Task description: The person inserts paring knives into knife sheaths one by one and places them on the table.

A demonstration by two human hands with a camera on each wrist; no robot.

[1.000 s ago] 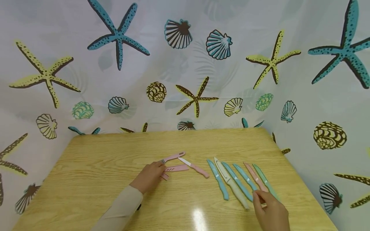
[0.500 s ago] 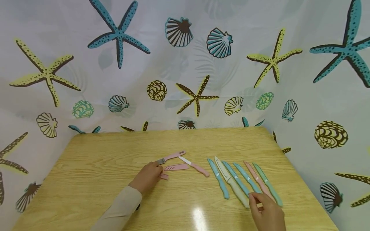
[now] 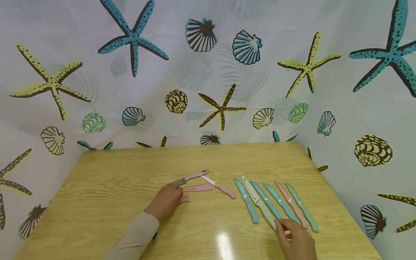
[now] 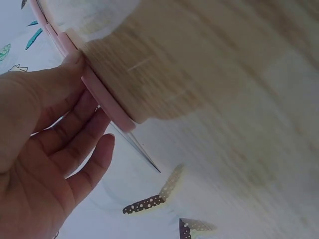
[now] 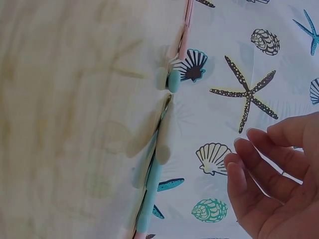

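My left hand point(image 3: 165, 201) pinches a flat pink piece point(image 4: 107, 99) on the table; in the head view only its end shows beside the fingers. Just beyond the fingertips lies a metal-bladed knife point(image 3: 197, 174) with a pink handle. A slotted pink sheath point(image 3: 199, 187) and a white-bladed pink knife point(image 3: 224, 190) lie to the right. My right hand point(image 3: 296, 239) hovers by the handle end of a cream knife point(image 3: 265, 213), its fingers loosely curled. The right wrist view shows this hand point(image 5: 279, 184) apart from the knives, holding nothing.
Beside the cream knife lie blue knives point(image 3: 246, 200), a salmon-pink knife point(image 3: 291, 204) and a green knife point(image 3: 302, 207), side by side on the wooden table point(image 3: 130, 169). A cloth point(image 3: 195, 72) printed with starfish and shells hangs behind and at the sides.
My right hand has moved left from the salmon and green knives to the cream knife's handle end. My left hand has shifted slightly left, uncovering more of the metal blade.
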